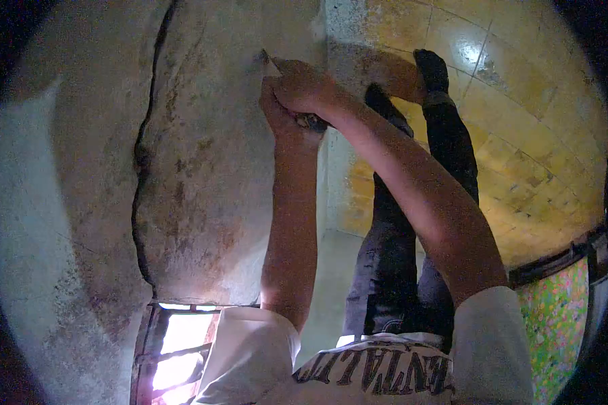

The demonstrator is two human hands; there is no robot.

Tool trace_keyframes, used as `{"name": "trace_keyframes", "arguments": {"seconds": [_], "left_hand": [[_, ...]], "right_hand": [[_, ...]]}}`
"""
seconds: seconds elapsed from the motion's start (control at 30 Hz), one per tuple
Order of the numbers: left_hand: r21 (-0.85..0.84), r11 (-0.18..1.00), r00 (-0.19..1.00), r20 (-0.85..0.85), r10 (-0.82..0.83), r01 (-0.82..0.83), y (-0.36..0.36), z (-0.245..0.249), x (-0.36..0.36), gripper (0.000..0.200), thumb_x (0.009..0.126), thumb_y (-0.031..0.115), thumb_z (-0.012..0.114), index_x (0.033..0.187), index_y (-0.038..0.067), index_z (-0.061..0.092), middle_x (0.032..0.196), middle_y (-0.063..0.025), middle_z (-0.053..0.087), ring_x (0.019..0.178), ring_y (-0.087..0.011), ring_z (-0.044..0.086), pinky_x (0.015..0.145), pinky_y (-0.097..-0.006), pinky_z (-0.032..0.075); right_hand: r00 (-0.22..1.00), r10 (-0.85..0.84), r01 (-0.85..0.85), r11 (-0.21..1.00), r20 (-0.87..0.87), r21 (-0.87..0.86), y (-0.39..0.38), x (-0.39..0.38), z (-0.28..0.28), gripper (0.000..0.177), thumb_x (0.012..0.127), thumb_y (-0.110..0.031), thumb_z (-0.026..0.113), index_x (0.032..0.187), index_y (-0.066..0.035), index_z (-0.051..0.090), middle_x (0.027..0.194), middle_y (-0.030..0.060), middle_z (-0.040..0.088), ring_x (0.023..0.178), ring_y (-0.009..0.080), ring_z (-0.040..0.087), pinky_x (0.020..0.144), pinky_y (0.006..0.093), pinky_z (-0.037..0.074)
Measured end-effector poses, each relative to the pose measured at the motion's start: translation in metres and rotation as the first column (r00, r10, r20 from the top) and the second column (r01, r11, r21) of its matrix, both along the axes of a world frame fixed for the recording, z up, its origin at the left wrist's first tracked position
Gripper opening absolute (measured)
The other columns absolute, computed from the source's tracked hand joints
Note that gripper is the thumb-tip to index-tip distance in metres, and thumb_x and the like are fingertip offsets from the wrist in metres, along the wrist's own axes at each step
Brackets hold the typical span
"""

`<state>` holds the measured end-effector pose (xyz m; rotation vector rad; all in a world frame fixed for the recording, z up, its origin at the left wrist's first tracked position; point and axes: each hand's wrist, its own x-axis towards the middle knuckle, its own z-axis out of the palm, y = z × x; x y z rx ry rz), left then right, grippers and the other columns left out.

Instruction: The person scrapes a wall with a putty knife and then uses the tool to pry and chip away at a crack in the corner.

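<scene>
Both of my arms reach forward to the stained wall [216, 148], and my hands meet close to its surface. My right hand [305, 84] is closed and overlaps my left hand [274, 108], whose fingers are also wrapped. A thin-bladed tool [273, 68] with a pale blade sticks out between them, its dark tip right at the wall. Most of the tool is hidden by the fingers. A dark patterned band, like a watch [311, 121], shows at my left wrist, partly behind my right forearm.
A long dark crack [140, 162] runs along the wall on the left. Yellow floor tiles [513, 142] lie at the right, under my dark-clad legs [388, 263]. A bright barred window [179, 351] is at the lower left, and flowered cloth [554, 324] at the lower right.
</scene>
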<state>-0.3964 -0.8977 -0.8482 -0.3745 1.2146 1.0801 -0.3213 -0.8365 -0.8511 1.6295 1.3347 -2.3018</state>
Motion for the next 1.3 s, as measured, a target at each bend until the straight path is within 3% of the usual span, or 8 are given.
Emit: {"name": "trace_keyframes", "arguments": {"seconds": [0.1, 0.3, 0.5, 0.57, 0.6, 0.67, 1.07, 1.3], "left_hand": [[-0.007, 0.998, 0.998, -0.006, 0.058, -0.058, 0.01, 0.03, 0.017, 0.035, 0.092, 0.04, 0.045, 0.093, 0.008, 0.057, 0.083, -0.0081, 0.06, 0.074, -0.0225, 0.062, 0.063, -0.0408, 0.051], [0.0, 0.991, 0.94, -0.317, -0.128, 0.135, -0.008, -0.05, -0.032, 0.03, 0.091, 0.036, 0.045, 0.089, 0.008, 0.056, 0.078, -0.0066, 0.058, 0.068, -0.0223, 0.06, 0.062, -0.0408, 0.05], [-0.085, 0.992, 0.98, -0.182, 0.075, -0.091, -0.044, 0.015, -0.005, 0.029, 0.093, 0.036, 0.046, 0.086, 0.01, 0.057, 0.078, -0.0058, 0.058, 0.069, -0.0212, 0.061, 0.06, -0.0403, 0.051], [-0.231, 0.969, 0.963, -0.267, 0.025, -0.089, -0.016, 0.042, 0.013, 0.031, 0.093, 0.039, 0.046, 0.085, 0.011, 0.057, 0.078, -0.0055, 0.058, 0.065, -0.0189, 0.059, 0.056, -0.0372, 0.05], [-0.203, 0.977, 0.975, -0.222, 0.024, -0.07, -0.017, 0.047, 0.012, 0.031, 0.093, 0.04, 0.047, 0.085, 0.011, 0.057, 0.077, -0.0048, 0.057, 0.063, -0.0173, 0.058, 0.053, -0.0353, 0.049], [-0.024, 0.999, 0.999, -0.039, 0.026, -0.027, -0.027, 0.047, -0.002, 0.032, 0.092, 0.041, 0.048, 0.083, 0.012, 0.057, 0.072, -0.0029, 0.056, 0.056, -0.0137, 0.055, 0.047, -0.0312, 0.046], [-0.48, 0.875, 0.891, -0.421, -0.169, -0.061, -0.051, 0.074, 0.019, 0.031, 0.089, 0.042, 0.051, 0.072, 0.016, 0.049, 0.053, 0.0039, 0.046, 0.04, -0.0072, 0.043, 0.034, -0.0245, 0.033], [-0.124, 0.99, 0.955, -0.295, 0.034, -0.074, -0.067, 0.067, -0.009, 0.027, 0.086, 0.034, 0.051, 0.066, 0.017, 0.045, 0.055, 0.0019, 0.046, 0.038, -0.0098, 0.041, 0.034, -0.0276, 0.033]], "right_hand": [[0.989, -0.138, 0.115, 0.931, 0.044, 0.347, -0.035, -0.024, -0.022, 0.055, 0.09, -0.017, 0.051, 0.142, 0.0, 0.043, 0.116, 0.0288, 0.064, 0.101, 0.0375, 0.067, 0.086, 0.0468, 0.054], [0.992, -0.062, 0.07, 0.995, -0.107, 0.072, 0.001, 0.001, 0.003, 0.054, 0.096, -0.023, 0.048, 0.146, -0.003, 0.038, 0.113, 0.0295, 0.064, 0.1, 0.0394, 0.067, 0.088, 0.0457, 0.054], [0.962, -0.264, 0.133, 0.658, 0.061, 0.741, -0.091, -0.035, -0.034, 0.044, 0.099, -0.026, 0.044, 0.136, -0.001, 0.048, 0.097, 0.0255, 0.069, 0.076, 0.0343, 0.07, 0.069, 0.0441, 0.057], [0.96, -0.261, 0.279, 0.843, -0.104, 0.46, -0.08, -0.023, -0.014, 0.039, 0.099, -0.024, 0.042, 0.129, 0.0, 0.052, 0.087, 0.021, 0.069, 0.066, 0.0288, 0.069, 0.062, 0.0417, 0.056], [0.919, -0.229, 0.233, 0.972, -0.32, -0.026, -0.039, 0.015, 0.013, 0.036, 0.099, -0.023, 0.042, 0.125, 0.0, 0.053, 0.082, 0.0183, 0.069, 0.063, 0.0258, 0.067, 0.059, 0.04, 0.055], [0.888, -0.208, 0.063, 0.939, -0.41, -0.339, -0.018, 0.029, 0.036, 0.032, 0.099, -0.021, 0.041, 0.119, 0.0, 0.055, 0.073, 0.0129, 0.066, 0.058, 0.0201, 0.064, 0.054, 0.0363, 0.053], [0.966, -0.092, 0.129, 0.982, -0.24, 0.141, -0.08, 0.006, 0.065, 0.046, 0.092, -0.012, 0.045, 0.137, 0.0, 0.047, 0.092, 0.023, 0.069, 0.076, 0.0283, 0.069, 0.066, 0.0393, 0.056], [0.97, -0.084, 0.067, 0.994, -0.229, -0.081, -0.07, 0.0, 0.059, 0.058, 0.091, -0.012, 0.047, 0.146, 0.0, 0.036, 0.108, 0.0333, 0.064, 0.086, 0.0343, 0.07, 0.073, 0.0414, 0.057]]}}
